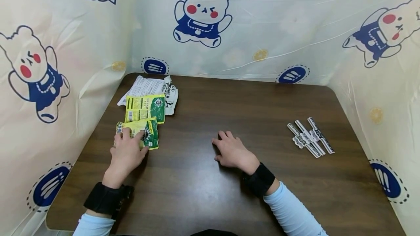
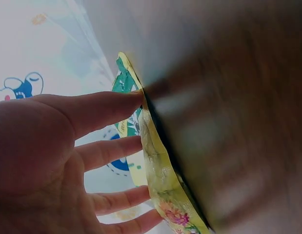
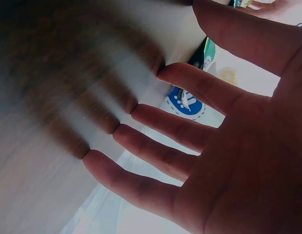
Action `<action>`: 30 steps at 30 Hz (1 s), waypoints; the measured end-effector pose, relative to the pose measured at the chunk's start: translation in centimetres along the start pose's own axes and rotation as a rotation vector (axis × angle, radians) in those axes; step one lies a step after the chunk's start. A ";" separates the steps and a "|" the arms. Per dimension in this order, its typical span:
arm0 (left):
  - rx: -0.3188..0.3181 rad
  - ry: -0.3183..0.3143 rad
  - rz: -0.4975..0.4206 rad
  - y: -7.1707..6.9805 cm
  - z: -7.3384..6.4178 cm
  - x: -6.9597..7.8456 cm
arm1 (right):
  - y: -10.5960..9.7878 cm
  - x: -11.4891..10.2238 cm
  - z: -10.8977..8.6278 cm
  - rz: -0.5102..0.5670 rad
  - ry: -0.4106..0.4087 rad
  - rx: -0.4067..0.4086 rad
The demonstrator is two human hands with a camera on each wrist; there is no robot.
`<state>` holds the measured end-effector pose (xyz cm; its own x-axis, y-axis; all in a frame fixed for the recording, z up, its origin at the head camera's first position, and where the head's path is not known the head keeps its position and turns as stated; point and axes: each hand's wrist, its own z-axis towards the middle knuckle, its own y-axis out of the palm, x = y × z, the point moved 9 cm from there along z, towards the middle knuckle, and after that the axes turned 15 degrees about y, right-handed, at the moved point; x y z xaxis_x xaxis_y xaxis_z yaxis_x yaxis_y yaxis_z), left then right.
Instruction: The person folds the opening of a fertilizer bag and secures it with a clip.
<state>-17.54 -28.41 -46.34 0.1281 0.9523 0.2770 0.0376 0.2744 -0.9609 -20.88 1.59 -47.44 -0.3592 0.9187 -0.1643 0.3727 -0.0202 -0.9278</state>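
My left hand [image 1: 126, 156] rests its spread fingertips on the nearest yellow-and-green packet [image 1: 152, 134], which lies flat on the table's left side. In the left wrist view, the thumb and fingers touch the face of this packet [image 2: 158, 168] without curling round it. A second yellow-and-green packet [image 1: 144, 107] lies just behind it, partly over a white printed packet [image 1: 144, 87]. My right hand [image 1: 233, 152] is near the middle of the table. Its spread fingertips touch the bare wood in the right wrist view, and it holds nothing.
Several slim white strips [image 1: 310, 137] with dark ruler-like marks and flower-shaped pieces lie together on the right of the brown table [image 1: 229, 105]. A cartoon-printed curtain [image 1: 256, 28] hangs round the back and sides.
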 end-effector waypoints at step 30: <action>0.153 -0.047 -0.085 -1.7 -2.0 0.5 | 0.5 0.0 -0.1 -0.010 0.010 -0.019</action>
<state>-15.51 -28.65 -44.57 0.0838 0.9290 0.3604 -0.1050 0.3679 -0.9239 -20.59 1.62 -47.88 -0.3545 0.9227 -0.1512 0.3855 -0.0031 -0.9227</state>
